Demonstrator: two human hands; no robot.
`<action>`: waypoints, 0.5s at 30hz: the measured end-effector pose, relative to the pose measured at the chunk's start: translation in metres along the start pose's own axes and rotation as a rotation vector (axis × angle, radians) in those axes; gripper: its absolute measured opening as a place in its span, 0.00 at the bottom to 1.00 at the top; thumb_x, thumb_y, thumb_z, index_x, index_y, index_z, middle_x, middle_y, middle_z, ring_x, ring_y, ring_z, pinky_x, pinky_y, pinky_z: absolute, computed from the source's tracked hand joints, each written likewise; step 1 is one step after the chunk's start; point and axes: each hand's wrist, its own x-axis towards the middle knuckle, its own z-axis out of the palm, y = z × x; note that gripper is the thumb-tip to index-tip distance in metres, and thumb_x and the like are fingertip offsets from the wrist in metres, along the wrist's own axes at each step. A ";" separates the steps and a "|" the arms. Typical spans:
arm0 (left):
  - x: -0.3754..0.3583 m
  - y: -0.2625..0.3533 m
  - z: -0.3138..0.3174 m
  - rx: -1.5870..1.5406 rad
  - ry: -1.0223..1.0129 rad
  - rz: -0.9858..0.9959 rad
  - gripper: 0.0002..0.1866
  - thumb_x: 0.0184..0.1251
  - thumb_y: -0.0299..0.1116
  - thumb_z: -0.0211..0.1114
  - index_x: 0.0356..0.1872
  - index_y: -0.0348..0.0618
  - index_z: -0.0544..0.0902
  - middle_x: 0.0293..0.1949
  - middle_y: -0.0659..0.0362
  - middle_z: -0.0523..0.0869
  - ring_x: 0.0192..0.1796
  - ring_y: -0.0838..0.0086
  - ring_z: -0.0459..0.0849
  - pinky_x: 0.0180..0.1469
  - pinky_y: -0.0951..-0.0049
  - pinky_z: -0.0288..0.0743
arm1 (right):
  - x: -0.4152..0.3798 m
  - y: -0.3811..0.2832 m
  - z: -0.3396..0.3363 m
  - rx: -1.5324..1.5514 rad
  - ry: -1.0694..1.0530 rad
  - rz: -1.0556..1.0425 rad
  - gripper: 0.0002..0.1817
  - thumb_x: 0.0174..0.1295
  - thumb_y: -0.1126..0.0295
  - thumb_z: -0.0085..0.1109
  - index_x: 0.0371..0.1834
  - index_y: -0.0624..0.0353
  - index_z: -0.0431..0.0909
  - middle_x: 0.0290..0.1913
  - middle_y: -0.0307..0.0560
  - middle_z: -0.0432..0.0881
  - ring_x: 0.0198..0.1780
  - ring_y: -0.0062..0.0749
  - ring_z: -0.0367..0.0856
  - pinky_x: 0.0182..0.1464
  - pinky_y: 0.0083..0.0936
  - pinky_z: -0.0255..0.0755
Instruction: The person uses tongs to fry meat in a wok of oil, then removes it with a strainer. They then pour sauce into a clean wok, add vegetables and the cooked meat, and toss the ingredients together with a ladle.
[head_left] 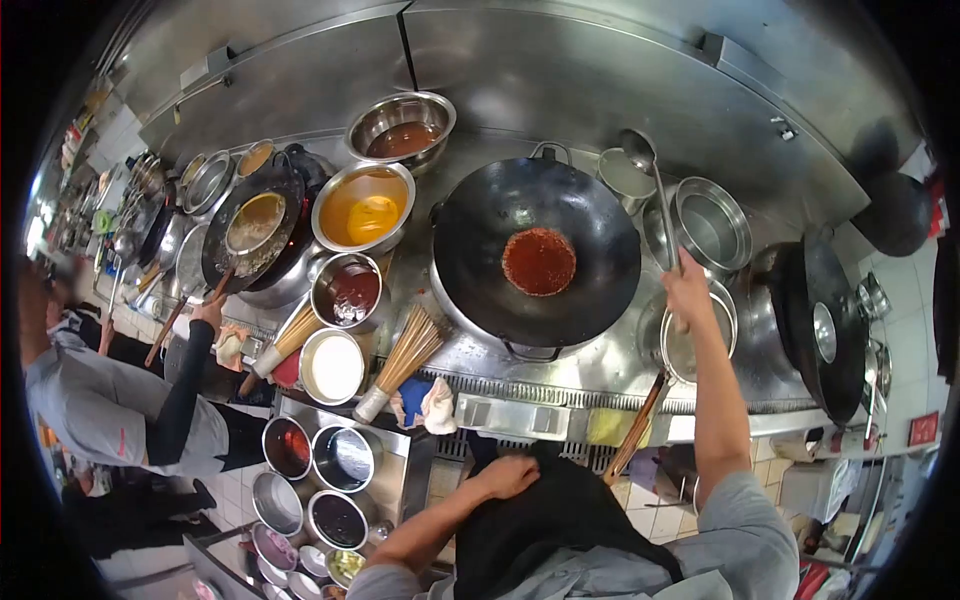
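A large black wok (pixel 480 270) sits on the steel range in front of me, with a round pool of red sauce (pixel 539 261) at its bottom. My right hand (pixel 686 292) is closed round the wooden handle of a long ladle (pixel 661 190). The ladle's bowl is raised over a metal pot (pixel 626 178) behind the wok's right side. Near the front edge of the range, my left hand (pixel 513 476) is curled in front of the black apron (pixel 560 520); whether it holds anything is hidden.
Left of the wok stand a bowl of yellow oil (pixel 364 206), a red sauce bowl (pixel 346 290), a white-filled bowl (pixel 333 366) and bamboo brushes (pixel 408 350). A co-worker (pixel 110 390) works at another wok further left. More woks (pixel 822 320) stand right.
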 end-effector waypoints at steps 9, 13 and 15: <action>0.127 -0.032 0.149 0.194 0.047 -0.293 0.26 0.69 0.40 0.54 0.67 0.44 0.68 0.67 0.53 0.73 0.67 0.55 0.73 0.57 0.46 0.72 | 0.115 0.002 -0.046 -0.159 -0.250 0.089 0.27 0.58 0.77 0.56 0.65 0.60 0.71 0.19 0.37 0.72 0.13 0.20 0.67 0.14 0.23 0.59; 0.147 -0.026 0.156 0.243 -0.038 -0.379 0.26 0.73 0.37 0.46 0.71 0.49 0.66 0.70 0.57 0.69 0.73 0.62 0.65 0.62 0.47 0.64 | 0.095 -0.023 -0.063 0.138 -0.274 0.064 0.32 0.60 0.76 0.55 0.71 0.66 0.64 0.23 0.37 0.76 0.16 0.18 0.68 0.16 0.19 0.57; 0.146 -0.027 0.155 0.222 -0.051 -0.417 0.26 0.74 0.36 0.43 0.72 0.50 0.66 0.71 0.57 0.68 0.73 0.62 0.64 0.63 0.48 0.62 | 0.140 0.047 -0.075 -0.817 0.084 -0.774 0.33 0.61 0.78 0.53 0.72 0.67 0.62 0.31 0.46 0.81 0.25 0.26 0.77 0.26 0.22 0.68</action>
